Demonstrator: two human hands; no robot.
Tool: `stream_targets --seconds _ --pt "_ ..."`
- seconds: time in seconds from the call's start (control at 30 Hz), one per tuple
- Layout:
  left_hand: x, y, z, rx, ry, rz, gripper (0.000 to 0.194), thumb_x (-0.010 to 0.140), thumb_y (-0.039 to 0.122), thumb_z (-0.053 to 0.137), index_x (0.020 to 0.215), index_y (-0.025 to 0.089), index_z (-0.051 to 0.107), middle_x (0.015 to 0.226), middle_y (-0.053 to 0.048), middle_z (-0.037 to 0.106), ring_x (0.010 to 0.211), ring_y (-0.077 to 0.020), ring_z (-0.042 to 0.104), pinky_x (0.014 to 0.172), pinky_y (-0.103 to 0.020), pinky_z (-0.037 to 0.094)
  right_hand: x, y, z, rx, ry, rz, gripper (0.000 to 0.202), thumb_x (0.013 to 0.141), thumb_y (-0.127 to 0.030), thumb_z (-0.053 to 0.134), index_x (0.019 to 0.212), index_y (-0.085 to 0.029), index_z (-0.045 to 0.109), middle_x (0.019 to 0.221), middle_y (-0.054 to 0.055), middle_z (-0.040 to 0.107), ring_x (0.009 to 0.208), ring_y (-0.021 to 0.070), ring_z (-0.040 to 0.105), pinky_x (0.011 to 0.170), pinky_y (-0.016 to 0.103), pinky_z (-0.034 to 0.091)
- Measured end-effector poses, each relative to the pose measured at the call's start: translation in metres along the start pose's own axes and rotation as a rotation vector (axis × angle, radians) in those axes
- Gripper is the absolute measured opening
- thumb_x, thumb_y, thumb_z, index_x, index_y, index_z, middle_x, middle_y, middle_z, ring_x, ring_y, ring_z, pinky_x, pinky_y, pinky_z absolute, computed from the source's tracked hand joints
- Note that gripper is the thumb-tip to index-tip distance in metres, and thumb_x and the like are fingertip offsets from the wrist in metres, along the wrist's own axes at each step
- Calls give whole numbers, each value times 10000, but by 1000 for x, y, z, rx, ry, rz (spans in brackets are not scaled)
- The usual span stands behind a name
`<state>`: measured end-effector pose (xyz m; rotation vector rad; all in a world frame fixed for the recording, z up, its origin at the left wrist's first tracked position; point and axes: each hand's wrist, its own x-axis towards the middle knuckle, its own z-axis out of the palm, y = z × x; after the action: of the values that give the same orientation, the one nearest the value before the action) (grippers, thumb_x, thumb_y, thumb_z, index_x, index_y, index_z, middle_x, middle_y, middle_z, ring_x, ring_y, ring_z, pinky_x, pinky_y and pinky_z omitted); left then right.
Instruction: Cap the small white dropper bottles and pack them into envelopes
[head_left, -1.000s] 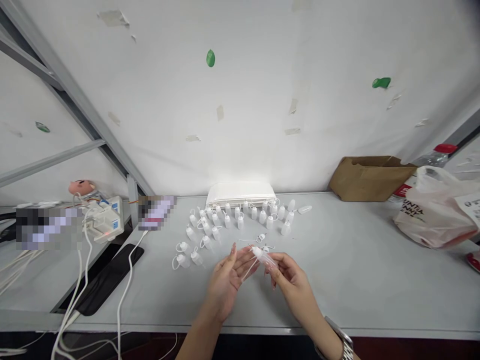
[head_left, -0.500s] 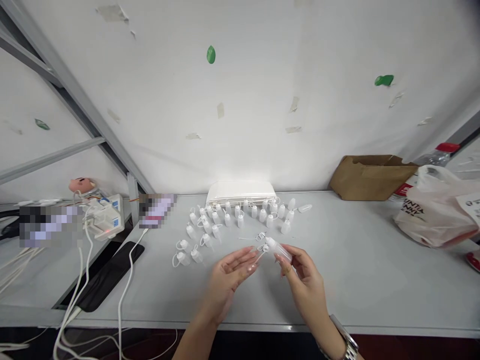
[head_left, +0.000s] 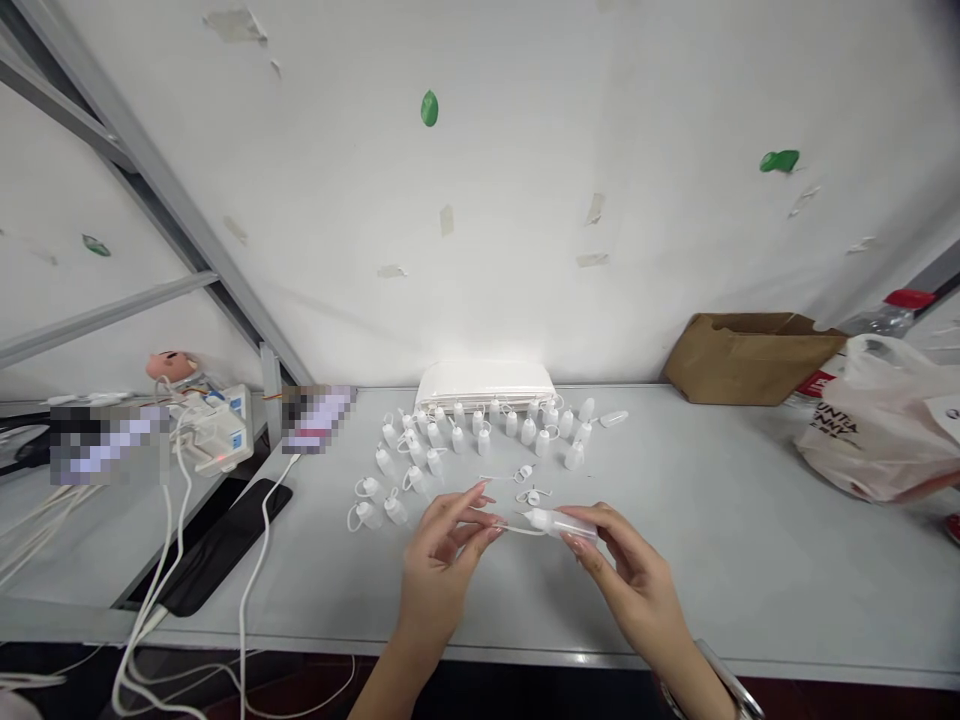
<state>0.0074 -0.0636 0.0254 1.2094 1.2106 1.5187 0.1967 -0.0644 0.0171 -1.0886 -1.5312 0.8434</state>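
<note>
My right hand (head_left: 626,560) holds a small translucent squeeze bottle (head_left: 576,525) between thumb and fingers. The bottle lies almost level, its white tip pointing left. A thin white strap (head_left: 523,531) stretches from the bottle's neck to my left hand (head_left: 450,545), whose thumb and fingertips are pinched on its far end. Whatever is at that end is hidden by the fingers. Just beyond the bottle, two loose white cap straps (head_left: 533,496) lie on the table. Several similar bottles (head_left: 483,440) stand upright farther back, many with looped straps.
A white packet (head_left: 484,385) rests against the wall behind the bottles. At right are a brown paper bag (head_left: 750,360) and a white plastic bag (head_left: 862,430). On the left lie a dark phone (head_left: 225,545), white cables (head_left: 259,540) and a white power strip (head_left: 221,440).
The bottle has come down and turned more level in my right hand. My left hand has shifted slightly left and down, and the strap now runs straight between both hands.
</note>
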Motion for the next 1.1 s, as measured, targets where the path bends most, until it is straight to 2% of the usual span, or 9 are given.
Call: stream_targets --seconds 0.17,0.27,0.47,0.63,0.83,1.1 --pt "7 -1 -4 -193 10 -221 299 582 147 770 865 239 745 760 -10 680 660 -150 647 688 -303 568 -2 1 1 32 31 82 172 845 -311 570 973 -235 656 784 42 603 687 170 556 589 281 481" --pt "10 -3 -5 -324 75 -287 332 531 141 796 845 237 750 699 -1 686 610 -133 636 660 -286 558 -4 -1 4 55 -4 34 146 849 -282 570 960 -240 654 778 36 602 687 167 554 608 286 482" --pt "12 -4 -3 -432 102 -349 350 490 169 823 829 227 754 642 11 674 533 -85 594 598 -225 525 -7 -10 8 38 -72 -65 161 864 -235 554 1003 -251 633 791 38 602 730 178 560 636 298 480" --pt "11 -4 -2 -494 111 -426 395 475 195 839 860 207 752 597 10 647 567 -90 590 534 -182 483 -7 -14 12 -8 -89 -112 183 870 -208 545 1034 -249 617 771 33 595 699 172 550 611 299 471" --pt "10 -6 -1 -537 69 -468 423 524 202 826 937 208 733 609 3 665 581 -88 575 574 -197 475 -7 -15 15 -43 -91 -154 201 869 -204 544 1052 -255 608 764 29 599 679 171 554 601 305 479" --pt "10 -6 2 -508 90 -458 396 503 205 829 888 173 737 610 -9 673 590 -111 588 556 -213 459 -6 -14 15 -57 -79 -147 193 866 -204 548 1043 -249 611 770 33 611 688 173 561 605 303 479"
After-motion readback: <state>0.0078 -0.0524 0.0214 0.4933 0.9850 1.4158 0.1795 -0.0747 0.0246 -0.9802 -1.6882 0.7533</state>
